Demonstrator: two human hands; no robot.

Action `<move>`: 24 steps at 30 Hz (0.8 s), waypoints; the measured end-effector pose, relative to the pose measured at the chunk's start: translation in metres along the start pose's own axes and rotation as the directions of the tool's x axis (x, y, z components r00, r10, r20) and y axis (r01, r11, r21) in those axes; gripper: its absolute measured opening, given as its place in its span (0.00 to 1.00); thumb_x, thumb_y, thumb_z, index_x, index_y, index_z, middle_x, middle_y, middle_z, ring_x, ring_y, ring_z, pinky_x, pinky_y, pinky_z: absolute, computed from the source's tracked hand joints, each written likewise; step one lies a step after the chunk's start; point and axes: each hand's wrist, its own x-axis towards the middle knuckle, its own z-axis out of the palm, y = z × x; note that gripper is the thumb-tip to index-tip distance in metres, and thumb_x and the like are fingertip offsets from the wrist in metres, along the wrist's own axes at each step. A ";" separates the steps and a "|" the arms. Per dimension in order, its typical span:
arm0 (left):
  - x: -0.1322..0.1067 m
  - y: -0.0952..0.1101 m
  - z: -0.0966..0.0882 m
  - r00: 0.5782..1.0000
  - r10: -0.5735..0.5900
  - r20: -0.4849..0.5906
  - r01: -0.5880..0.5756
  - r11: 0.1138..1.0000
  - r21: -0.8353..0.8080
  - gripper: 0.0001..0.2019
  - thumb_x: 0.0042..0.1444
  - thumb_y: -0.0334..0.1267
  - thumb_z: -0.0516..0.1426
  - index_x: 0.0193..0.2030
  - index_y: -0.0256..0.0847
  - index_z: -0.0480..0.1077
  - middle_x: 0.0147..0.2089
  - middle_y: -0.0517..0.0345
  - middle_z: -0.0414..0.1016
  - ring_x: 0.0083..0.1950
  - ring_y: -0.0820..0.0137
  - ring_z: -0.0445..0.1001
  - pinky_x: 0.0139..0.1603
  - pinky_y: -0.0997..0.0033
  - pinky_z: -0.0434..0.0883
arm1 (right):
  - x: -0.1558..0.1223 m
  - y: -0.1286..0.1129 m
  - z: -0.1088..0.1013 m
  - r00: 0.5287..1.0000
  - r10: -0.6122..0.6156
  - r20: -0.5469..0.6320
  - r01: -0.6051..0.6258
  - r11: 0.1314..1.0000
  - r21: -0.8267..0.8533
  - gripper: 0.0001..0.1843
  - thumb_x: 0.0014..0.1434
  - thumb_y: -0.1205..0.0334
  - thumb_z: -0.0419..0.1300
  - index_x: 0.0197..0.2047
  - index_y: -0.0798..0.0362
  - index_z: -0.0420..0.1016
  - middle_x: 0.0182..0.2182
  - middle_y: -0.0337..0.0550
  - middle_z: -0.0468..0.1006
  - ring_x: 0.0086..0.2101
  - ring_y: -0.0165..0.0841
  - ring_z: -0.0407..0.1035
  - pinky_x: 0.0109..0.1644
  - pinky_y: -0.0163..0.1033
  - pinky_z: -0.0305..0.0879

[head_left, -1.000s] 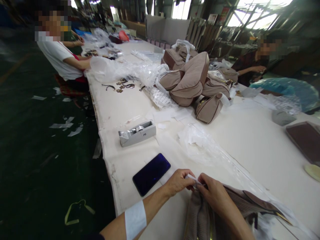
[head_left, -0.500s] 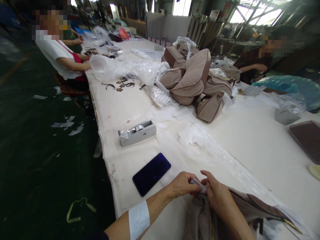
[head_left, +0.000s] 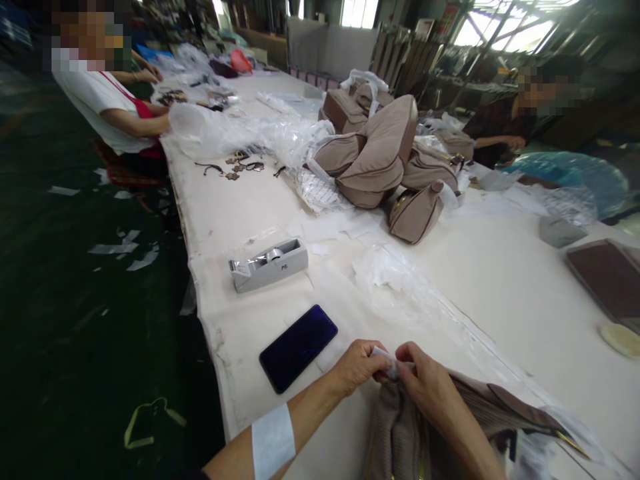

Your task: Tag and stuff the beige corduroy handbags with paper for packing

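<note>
A taupe bag (head_left: 400, 420) with gold zippers lies at the table's near edge, partly beneath my right forearm. At its top end sits a small white wrapping piece (head_left: 384, 360), thin like paper or foam. My left hand (head_left: 357, 365) is closed, pinching that white wrapping between thumb and fingers. Beside it my right hand (head_left: 423, 377) is closed at the same end of the bag, its fingertips meeting the wrapping. A pale patch (head_left: 273, 440) wraps my left forearm. Just left of my hands lies a dark phone (head_left: 299, 348).
A grey tape dispenser (head_left: 270, 265) stands beyond the phone. Further back, several taupe bags (head_left: 375, 160) are piled with clear plastic (head_left: 280, 137). A brown flat piece (head_left: 607, 273) lies at right. One person (head_left: 120, 113) sits at the left edge, another (head_left: 500, 127) across the table.
My left hand has drawn slightly left with the white wrapping, while my right fingers have closed in at the bag's end. The whole view has shifted a little.
</note>
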 end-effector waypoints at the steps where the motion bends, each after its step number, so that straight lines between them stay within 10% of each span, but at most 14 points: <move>1: 0.000 0.000 -0.001 1.000 0.003 0.007 -0.003 1.000 0.001 0.11 0.36 0.39 0.59 0.26 0.34 0.70 0.20 0.63 0.69 0.19 0.77 0.64 0.23 0.76 0.64 | 0.000 0.000 0.000 1.000 -0.011 0.018 0.011 1.000 0.013 0.20 0.51 0.52 0.44 0.40 0.55 0.67 0.33 0.50 0.77 0.34 0.39 0.71 0.40 0.42 0.62; 14: -0.006 0.006 -0.013 0.988 -0.065 0.141 0.059 0.997 0.044 0.13 0.38 0.41 0.60 0.29 0.32 0.71 0.24 0.56 0.74 0.23 0.72 0.71 0.28 0.72 0.68 | 0.000 -0.005 0.001 0.999 0.001 0.050 -0.002 1.000 0.029 0.14 0.50 0.51 0.47 0.26 0.51 0.66 0.23 0.43 0.74 0.27 0.37 0.67 0.33 0.40 0.56; 24: -0.003 -0.003 -0.007 0.998 0.065 0.007 -0.066 0.995 0.074 0.06 0.41 0.36 0.58 0.26 0.34 0.69 0.21 0.60 0.70 0.22 0.74 0.69 0.24 0.77 0.63 | -0.005 -0.002 0.011 0.997 -0.023 -0.068 0.023 1.000 -0.007 0.13 0.52 0.52 0.42 0.27 0.49 0.61 0.21 0.42 0.70 0.25 0.36 0.65 0.32 0.41 0.56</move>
